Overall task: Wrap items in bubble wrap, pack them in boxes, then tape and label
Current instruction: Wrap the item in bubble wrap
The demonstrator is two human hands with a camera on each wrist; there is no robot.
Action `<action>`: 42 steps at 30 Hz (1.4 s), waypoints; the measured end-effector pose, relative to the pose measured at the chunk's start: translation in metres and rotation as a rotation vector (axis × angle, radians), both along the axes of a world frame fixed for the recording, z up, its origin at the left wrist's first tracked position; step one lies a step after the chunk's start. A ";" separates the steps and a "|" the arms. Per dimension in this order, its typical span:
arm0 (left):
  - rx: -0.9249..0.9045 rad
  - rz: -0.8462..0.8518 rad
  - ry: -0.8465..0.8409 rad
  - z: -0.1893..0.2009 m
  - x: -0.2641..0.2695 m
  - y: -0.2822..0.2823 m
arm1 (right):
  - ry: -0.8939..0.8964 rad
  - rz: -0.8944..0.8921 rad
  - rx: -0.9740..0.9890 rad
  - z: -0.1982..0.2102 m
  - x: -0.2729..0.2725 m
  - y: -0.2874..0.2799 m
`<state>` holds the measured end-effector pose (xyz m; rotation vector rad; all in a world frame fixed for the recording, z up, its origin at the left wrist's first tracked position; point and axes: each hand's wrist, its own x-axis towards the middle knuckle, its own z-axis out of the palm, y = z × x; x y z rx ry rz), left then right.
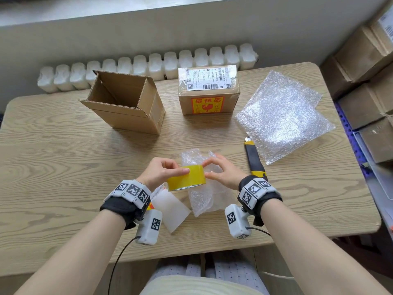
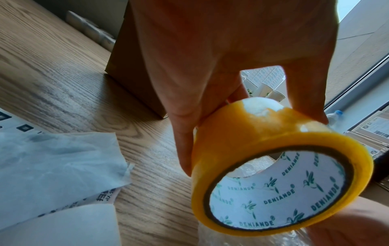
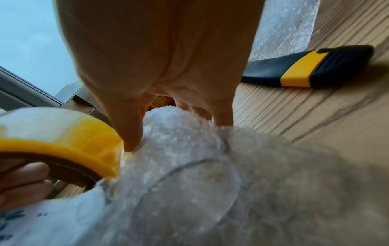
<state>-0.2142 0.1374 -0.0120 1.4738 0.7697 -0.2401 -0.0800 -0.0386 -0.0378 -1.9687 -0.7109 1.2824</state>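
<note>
Left hand (image 1: 162, 171) grips the yellow tape roll (image 1: 186, 178), fingers curled over its outer face and thumb under the rim, holding it up off the table right at the near centre. Right hand (image 1: 223, 172) comes in beside it, thumb and forefinger pinching at the roll's edge where it meets the bubble-wrapped item (image 1: 202, 188); whether a tape end sits in that pinch, I can't tell. In the left wrist view the core reads "DENIANDE". That wrapped bundle lies on the wooden table (image 1: 63, 167) just under both hands, a round shape showing through the wrap in the right wrist view. Just left of it, a white sheet (image 1: 172, 209) lies flat. To the right, a black-and-yellow utility knife (image 1: 254, 158) lies alongside a stack of bubble wrap sheets (image 1: 282, 118). Further back, an open cardboard box (image 1: 125, 101) stands on the left, and a sealed box (image 1: 209, 90) with a shipping label and an orange fragile sticker stands beside it, apart.
</note>
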 end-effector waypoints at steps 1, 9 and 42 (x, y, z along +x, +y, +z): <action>0.012 -0.004 0.004 0.001 0.000 0.000 | -0.026 0.006 0.014 -0.002 -0.001 -0.002; 0.140 -0.079 0.011 0.015 0.004 -0.002 | -0.114 0.014 0.081 -0.013 -0.002 -0.004; 0.509 -0.708 0.149 0.044 0.033 0.013 | -0.644 -0.441 -0.331 -0.010 0.025 -0.056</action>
